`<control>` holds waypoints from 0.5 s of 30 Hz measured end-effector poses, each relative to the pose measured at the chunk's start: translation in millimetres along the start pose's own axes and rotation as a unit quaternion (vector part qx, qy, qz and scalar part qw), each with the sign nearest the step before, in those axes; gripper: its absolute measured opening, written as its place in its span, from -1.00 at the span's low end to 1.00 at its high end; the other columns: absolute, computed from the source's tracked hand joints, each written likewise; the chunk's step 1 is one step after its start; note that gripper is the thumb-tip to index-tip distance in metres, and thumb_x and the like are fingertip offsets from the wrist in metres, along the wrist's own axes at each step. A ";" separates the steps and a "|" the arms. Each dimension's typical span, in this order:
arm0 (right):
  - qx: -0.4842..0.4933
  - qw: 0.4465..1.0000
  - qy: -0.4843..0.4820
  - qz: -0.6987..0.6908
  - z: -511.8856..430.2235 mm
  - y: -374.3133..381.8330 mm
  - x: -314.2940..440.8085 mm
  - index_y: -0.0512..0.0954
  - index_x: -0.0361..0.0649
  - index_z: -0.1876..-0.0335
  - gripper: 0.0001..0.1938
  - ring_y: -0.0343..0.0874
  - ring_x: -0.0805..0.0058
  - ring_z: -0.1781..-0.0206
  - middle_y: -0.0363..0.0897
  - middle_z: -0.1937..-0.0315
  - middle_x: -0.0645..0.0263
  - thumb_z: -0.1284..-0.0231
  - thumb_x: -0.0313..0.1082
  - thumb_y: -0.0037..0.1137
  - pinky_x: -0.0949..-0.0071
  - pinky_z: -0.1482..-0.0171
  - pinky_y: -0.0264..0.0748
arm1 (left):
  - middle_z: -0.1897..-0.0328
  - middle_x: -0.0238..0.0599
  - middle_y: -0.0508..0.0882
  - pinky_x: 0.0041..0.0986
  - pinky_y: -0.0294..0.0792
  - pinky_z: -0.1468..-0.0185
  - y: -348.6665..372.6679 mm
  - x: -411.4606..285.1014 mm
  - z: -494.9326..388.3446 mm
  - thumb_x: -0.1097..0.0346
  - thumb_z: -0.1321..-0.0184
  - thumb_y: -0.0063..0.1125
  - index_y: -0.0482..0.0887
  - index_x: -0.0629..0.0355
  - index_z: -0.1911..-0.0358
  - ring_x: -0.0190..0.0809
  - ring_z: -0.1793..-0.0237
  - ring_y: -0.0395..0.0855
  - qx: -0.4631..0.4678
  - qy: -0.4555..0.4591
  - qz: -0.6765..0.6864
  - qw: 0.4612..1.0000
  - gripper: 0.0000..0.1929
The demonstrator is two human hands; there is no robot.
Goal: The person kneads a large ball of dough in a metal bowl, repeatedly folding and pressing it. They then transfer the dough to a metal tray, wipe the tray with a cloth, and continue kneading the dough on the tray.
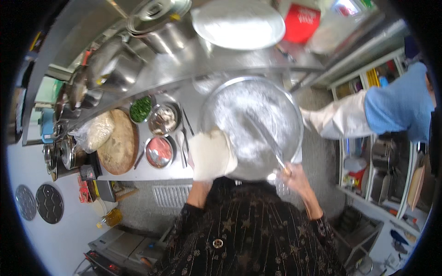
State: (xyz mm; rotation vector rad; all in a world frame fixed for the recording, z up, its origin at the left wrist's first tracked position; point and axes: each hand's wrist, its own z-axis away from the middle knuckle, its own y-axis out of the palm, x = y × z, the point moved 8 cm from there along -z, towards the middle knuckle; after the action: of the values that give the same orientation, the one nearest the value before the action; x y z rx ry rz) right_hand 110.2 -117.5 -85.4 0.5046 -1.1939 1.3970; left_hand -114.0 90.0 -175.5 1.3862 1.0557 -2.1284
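Note:
In front of me stands a large round metal basin (224,100) with white powdery or foamy patches across its inside. A slab of pale dough (210,155) lies over my left hand (191,160), which it mostly hides, at the basin's near left rim. At the near right rim my right hand (290,176) is closed around the handle of a long knife (264,134), whose blurred blade points into the basin. Left of the basin are a metal bowl of chopped greens (141,109), a bowl of mushroom-like pieces (164,119) and a bowl of pink minced meat (159,152).
Chopsticks (187,120) and a white spoon (181,145) lie beside the bowls. A round wooden board (121,148) bears a plastic bag (96,132). Metal pots (121,69) and a white basin (238,26) occupy the upper shelf. Another person's arm (397,103) reaches in from the right.

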 end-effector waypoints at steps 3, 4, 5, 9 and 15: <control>-0.010 0.996 -0.080 0.040 -3.9 -4.7 41.0 0.66 -0.29 0.09 -0.74 0.44 0.61 0.71 0.53 0.69 0.39 -0.31 -0.22 0.26 0.56 0.66 0.40 | -0.10 -0.12 0.57 -0.12 0.34 -0.23 -30.1 -46.2 11.8 -0.05 -0.29 -0.15 0.47 0.10 -0.16 0.01 -0.14 0.51 -0.052 0.049 -0.251 0.965 -0.51; -0.006 0.994 -0.097 0.050 -3.7 -5.1 56.2 0.66 -0.26 0.08 -0.72 0.44 0.58 0.72 0.57 0.67 0.36 -0.35 -0.18 0.22 0.53 0.69 0.40 | -0.04 -0.12 0.58 -0.12 0.36 -0.18 -38.6 -64.5 16.2 -0.03 -0.26 -0.13 0.48 0.10 -0.11 0.01 -0.09 0.52 -0.071 0.063 -0.346 0.934 -0.53; -0.014 0.988 -0.133 0.079 -4.4 -7.2 74.2 0.66 -0.27 0.08 -0.74 0.46 0.57 0.71 0.57 0.68 0.35 -0.32 -0.22 0.24 0.51 0.67 0.41 | 0.01 -0.12 0.58 -0.13 0.37 -0.14 -47.5 -81.2 21.5 -0.01 -0.23 -0.10 0.50 0.11 -0.05 0.02 -0.04 0.53 -0.088 0.065 -0.384 0.917 -0.56; -0.001 0.953 -0.206 0.222 -26.7 1.4 120.2 0.66 -0.32 0.14 -0.72 0.57 0.29 0.64 0.57 0.66 0.12 -0.05 -0.33 0.30 0.30 0.53 0.49 | 0.22 -0.11 0.61 -0.15 0.41 0.05 -80.6 -128.7 46.6 0.06 -0.11 0.02 0.55 0.13 0.15 0.04 0.17 0.58 -0.132 0.049 -0.454 0.880 -0.66; 0.010 0.907 -0.218 0.360 -37.2 39.7 127.7 0.66 -0.32 0.15 -0.66 0.60 0.15 0.60 0.55 0.66 0.03 0.04 -0.29 0.34 0.24 0.48 0.50 | 0.53 -0.09 0.65 -0.18 0.47 0.32 -119.4 -134.4 83.8 0.18 0.06 0.19 0.63 0.16 0.46 0.07 0.49 0.65 -0.181 0.004 -0.458 0.871 -0.80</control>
State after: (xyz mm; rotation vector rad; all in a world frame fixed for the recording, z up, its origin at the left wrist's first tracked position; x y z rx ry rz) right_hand 56.4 -17.5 -5.5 0.4130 -1.8514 1.9835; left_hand -185.7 92.2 9.3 0.7553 2.3092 -2.2669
